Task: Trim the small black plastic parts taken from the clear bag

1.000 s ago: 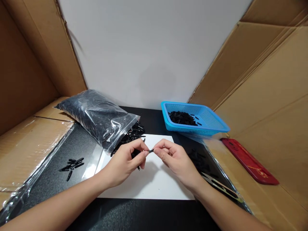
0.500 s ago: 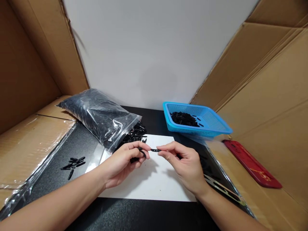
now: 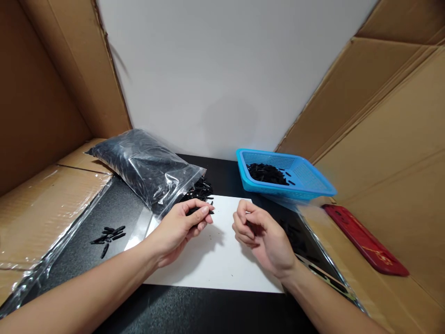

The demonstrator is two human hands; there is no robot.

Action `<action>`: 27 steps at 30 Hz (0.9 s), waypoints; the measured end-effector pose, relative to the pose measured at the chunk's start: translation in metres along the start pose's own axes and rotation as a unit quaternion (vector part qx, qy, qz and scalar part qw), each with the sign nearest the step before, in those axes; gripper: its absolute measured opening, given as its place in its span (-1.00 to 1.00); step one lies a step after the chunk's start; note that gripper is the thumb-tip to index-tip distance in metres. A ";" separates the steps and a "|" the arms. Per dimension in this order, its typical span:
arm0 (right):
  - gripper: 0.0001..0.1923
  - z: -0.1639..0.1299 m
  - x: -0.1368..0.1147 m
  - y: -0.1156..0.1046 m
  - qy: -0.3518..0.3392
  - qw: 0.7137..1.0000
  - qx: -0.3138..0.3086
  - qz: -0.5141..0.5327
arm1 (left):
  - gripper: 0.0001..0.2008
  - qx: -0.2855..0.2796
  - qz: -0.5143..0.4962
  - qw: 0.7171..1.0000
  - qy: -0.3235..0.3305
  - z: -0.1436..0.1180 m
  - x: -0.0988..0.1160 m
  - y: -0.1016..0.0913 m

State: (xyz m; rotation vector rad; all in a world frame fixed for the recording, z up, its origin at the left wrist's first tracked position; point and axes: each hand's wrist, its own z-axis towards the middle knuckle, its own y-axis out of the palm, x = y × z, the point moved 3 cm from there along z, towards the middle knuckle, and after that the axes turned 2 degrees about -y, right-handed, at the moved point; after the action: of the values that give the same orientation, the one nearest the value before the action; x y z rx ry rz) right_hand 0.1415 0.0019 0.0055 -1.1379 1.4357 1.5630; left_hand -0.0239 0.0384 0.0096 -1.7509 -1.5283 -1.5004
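Small, slender black pieces point(image 3: 210, 212) poke out from the fingertips of my left hand point(image 3: 189, 222), which is closed round them over the white sheet point(image 3: 222, 260). A short gap to the right, my right hand point(image 3: 260, 236) is curled with its fingers bent in. Something dark shows among those fingers, but its shape is hidden. Behind my left hand, more black pieces point(image 3: 201, 189) spill from the mouth of a clear plastic bag point(image 3: 146, 164) full of them.
A blue basket point(image 3: 313, 185) at the back right holds a heap of black pieces point(image 3: 266, 174). On the dark tabletop at the left lies a small pile of black pieces point(image 3: 109, 235). A red phone case-like object point(image 3: 365, 241) lies by the right cardboard wall point(image 3: 389, 125).
The hands have drawn apart, and the black piece that stretched between their fingertips no longer shows there. My right hand's fingers have curled inward; my left thumb now presses on its pieces.
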 end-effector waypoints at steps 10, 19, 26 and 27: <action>-0.69 -0.005 -0.004 0.003 -0.051 0.889 -0.094 -0.444 | -0.72 0.020 0.005 1.000 0.002 0.002 0.000 -0.005; -0.75 -0.007 -0.012 0.002 -0.096 0.845 -0.085 -0.519 | -0.70 0.024 0.042 0.999 0.024 0.001 0.003 -0.004; -0.71 -0.020 -0.012 0.016 -0.028 0.854 -0.249 -0.456 | -0.72 0.036 0.040 0.998 0.020 0.002 0.004 -0.006; -0.72 -0.021 -0.012 0.017 -0.037 0.852 -0.253 -0.456 | -0.72 0.036 0.042 0.998 0.020 0.002 0.004 -0.006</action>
State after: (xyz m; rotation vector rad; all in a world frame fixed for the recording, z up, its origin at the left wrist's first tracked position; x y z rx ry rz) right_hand 0.1325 -0.0199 0.0233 -1.6950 0.2583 1.2385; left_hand -0.0289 0.0434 0.0100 -1.7124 -1.4536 -1.4124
